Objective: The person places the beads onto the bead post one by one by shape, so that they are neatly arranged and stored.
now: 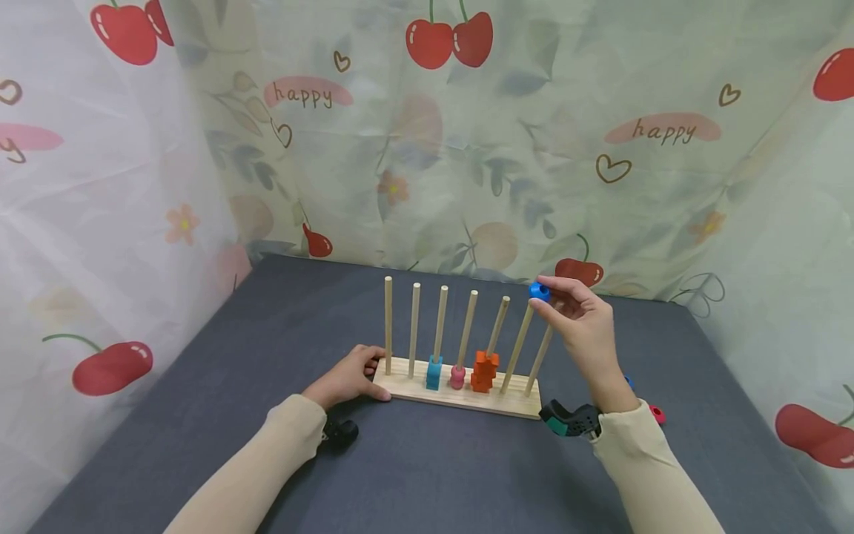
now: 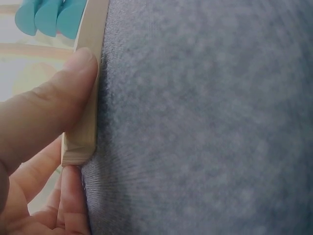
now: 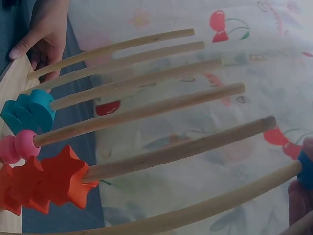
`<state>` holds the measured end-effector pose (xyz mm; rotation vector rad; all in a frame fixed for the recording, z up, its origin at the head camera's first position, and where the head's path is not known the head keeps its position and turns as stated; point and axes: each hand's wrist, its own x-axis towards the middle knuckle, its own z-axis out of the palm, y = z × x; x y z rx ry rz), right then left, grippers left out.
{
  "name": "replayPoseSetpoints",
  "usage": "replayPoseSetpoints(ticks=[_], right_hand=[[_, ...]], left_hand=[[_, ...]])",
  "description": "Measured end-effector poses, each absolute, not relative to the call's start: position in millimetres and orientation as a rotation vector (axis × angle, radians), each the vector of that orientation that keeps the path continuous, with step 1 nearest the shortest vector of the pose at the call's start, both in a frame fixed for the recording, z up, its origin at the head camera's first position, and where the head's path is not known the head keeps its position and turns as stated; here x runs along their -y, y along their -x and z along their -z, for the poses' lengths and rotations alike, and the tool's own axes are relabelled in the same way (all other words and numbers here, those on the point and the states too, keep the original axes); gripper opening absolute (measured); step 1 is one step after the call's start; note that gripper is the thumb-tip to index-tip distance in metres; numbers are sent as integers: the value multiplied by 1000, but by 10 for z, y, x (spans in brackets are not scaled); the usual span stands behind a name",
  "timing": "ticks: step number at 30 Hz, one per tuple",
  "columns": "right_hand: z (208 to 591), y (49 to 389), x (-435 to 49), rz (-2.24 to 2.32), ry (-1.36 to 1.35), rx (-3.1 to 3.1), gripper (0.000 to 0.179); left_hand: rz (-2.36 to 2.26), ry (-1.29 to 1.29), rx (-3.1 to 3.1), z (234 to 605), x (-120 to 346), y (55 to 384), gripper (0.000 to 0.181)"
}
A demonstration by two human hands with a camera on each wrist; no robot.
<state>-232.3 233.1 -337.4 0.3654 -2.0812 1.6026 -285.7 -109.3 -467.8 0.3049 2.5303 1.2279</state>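
A wooden peg stand [image 1: 402, 377] with several upright pegs sits on the dark cloth. My left hand [image 1: 343, 378] grips its left end, thumb along the front edge and fingers around the end. At the top of the second peg from the right, my right hand [image 1: 590, 326] pinches a blue bead [image 1: 540, 291] between thumb and fingers. In the right wrist view this blue bead [image 3: 306, 170] meets the peg's tip; how far it is threaded I cannot tell. Turquoise pieces [image 1: 434, 373], pink beads [image 1: 457, 377] and orange star pieces [image 1: 484, 372] are stacked low on three middle pegs.
Partly hidden by the right wrist, a red piece [image 1: 657, 414] and a blue piece [image 1: 629, 382] lie on the cloth to the right. A printed curtain [image 1: 434, 148] surrounds the table [image 1: 427, 475] at the back and sides.
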Motion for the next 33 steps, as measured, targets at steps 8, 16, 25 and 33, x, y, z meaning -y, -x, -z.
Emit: replayPoseSetpoints(ticks=[8, 16, 25, 33], right_hand=[[3375, 2332, -2339, -1625, -312, 2222, 38], [3507, 2377, -2400, -1773, -251, 2343, 32], [3896, 2412, -2490, -1736, -230, 2560, 43], [4328, 2484, -2531, -1601, -289, 2752, 34]], left_hand=[[-1231, -300, -2529, 4690, 1105, 2861, 81], [-1231, -294, -2529, 4694, 1100, 2860, 81], [-1230, -297, -2536, 4701, 1094, 2850, 82], [-1244, -299, -2533, 4701, 1102, 2848, 81]])
